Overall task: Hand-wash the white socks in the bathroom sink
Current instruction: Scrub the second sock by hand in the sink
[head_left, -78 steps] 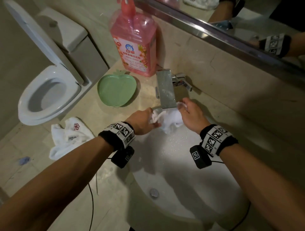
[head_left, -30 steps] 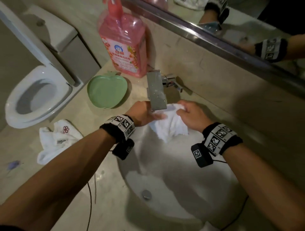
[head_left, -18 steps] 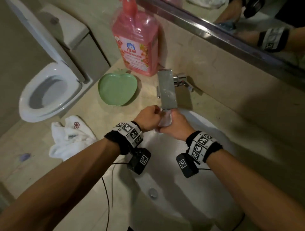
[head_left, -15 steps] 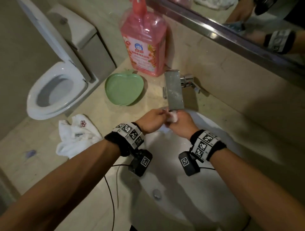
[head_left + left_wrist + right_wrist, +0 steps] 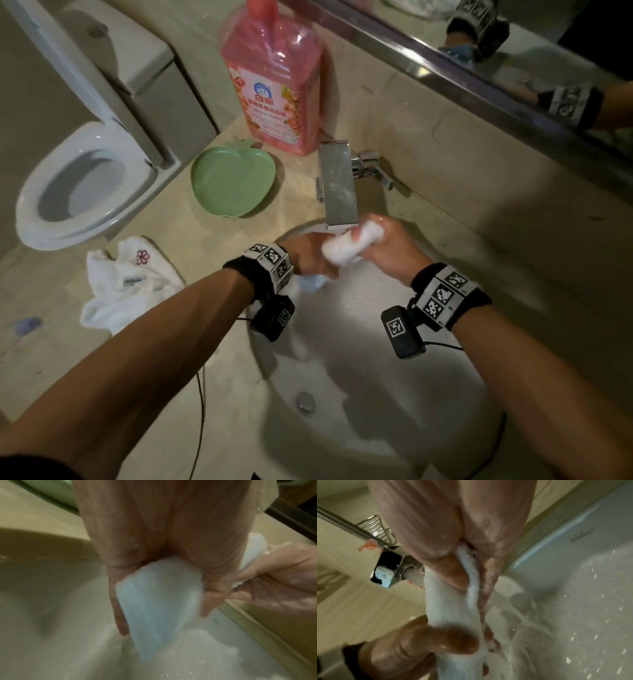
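Observation:
A wet white sock (image 5: 349,245) is bunched into a roll over the far end of the white sink (image 5: 363,349), just under the steel tap (image 5: 339,185). My left hand (image 5: 310,257) grips its near end, and a loose part (image 5: 159,599) hangs below the fingers in the left wrist view. My right hand (image 5: 385,245) is curled round the far end; the sock (image 5: 453,609) runs between thumb and fingers in the right wrist view. Another white sock (image 5: 126,284) with a red flower lies crumpled on the counter at the left.
A green apple-shaped dish (image 5: 233,181) and a large pink soap bottle (image 5: 274,82) stand on the counter behind the sink at the left. A toilet (image 5: 85,185) is at far left. The mirror edge (image 5: 479,78) runs above. The drain (image 5: 306,401) is near me.
The sock was spread out under the tap one second ago; both hands have since drawn together and squeezed it into a tight roll. The hands now sit slightly apart along it.

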A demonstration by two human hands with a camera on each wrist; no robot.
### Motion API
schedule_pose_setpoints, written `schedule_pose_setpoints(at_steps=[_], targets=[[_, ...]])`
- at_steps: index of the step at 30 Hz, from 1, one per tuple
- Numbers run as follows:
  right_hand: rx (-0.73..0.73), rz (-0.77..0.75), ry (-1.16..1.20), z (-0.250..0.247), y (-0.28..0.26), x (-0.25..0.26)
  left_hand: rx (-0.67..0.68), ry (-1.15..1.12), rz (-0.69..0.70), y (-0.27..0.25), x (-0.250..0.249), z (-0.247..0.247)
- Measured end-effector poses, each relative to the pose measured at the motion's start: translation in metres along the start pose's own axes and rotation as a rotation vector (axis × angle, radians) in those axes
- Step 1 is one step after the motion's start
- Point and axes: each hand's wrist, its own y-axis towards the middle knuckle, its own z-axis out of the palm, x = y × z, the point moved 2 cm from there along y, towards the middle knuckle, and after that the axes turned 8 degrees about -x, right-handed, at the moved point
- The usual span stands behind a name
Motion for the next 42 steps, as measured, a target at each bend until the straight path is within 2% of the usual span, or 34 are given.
schedule_pose_setpoints(at_steps=[3, 5, 6, 8, 11, 14, 16, 18, 21, 23, 26, 28, 30, 34, 36, 39, 42], targets=[[0.103, 0.066, -0.182, -0.018, 0.0, -0.005, -0.179, 0.178, 0.11, 0.003, -0.01, 0.0], [0.195, 0.222, -0.101, -0.019, 0.0, -0.011, -0.274, 0.174, 0.111, 0.002, -0.016, -0.005], [0.205, 0.279, -0.081, -0.016, 0.001, -0.014, -0.31, 0.179, 0.102, 0.001, -0.019, -0.007], [0.179, 0.274, -0.209, -0.007, 0.005, -0.013, -0.345, 0.188, 0.113, 0.001, -0.024, -0.008], [0.153, 0.091, -0.49, 0.005, 0.013, -0.01, -0.369, 0.25, 0.093, 0.0, -0.028, -0.008], [0.182, -0.1, -0.76, 0.017, 0.018, -0.003, -0.364, 0.115, -0.088, 0.003, -0.025, -0.011], [0.202, -0.263, -0.923, 0.024, 0.019, 0.003, -0.316, 0.091, -0.09, 0.007, -0.024, -0.006], [0.207, -0.397, -1.017, 0.028, 0.021, 0.004, -0.323, 0.131, -0.096, 0.01, -0.024, -0.007], [0.204, -0.459, -1.092, 0.029, 0.025, -0.001, -0.309, 0.126, -0.1, 0.014, -0.024, -0.008], [0.17, -0.435, -1.08, 0.026, 0.029, -0.007, -0.298, 0.127, -0.081, 0.013, -0.027, -0.008], [0.245, -0.467, -1.09, 0.028, 0.032, -0.015, -0.302, 0.169, -0.055, 0.009, -0.03, -0.006], [0.232, -0.418, -1.108, 0.029, 0.033, -0.02, -0.257, 0.217, -0.068, 0.009, -0.029, -0.005], [0.151, -0.308, -1.016, 0.028, 0.034, -0.023, -0.205, 0.244, -0.077, 0.008, -0.025, -0.007], [0.046, -0.158, -0.67, 0.019, 0.032, -0.027, -0.185, 0.07, 0.023, -0.001, -0.018, -0.021], [0.088, -0.109, -0.629, 0.015, 0.029, -0.028, -0.166, -0.117, -0.001, -0.006, -0.011, -0.029], [0.222, 0.027, -0.377, 0.022, 0.021, -0.022, -0.22, -0.266, -0.003, -0.014, 0.003, -0.039], [0.175, 0.062, -0.223, 0.029, 0.016, -0.013, -0.289, -0.389, 0.069, -0.021, 0.014, -0.041]])
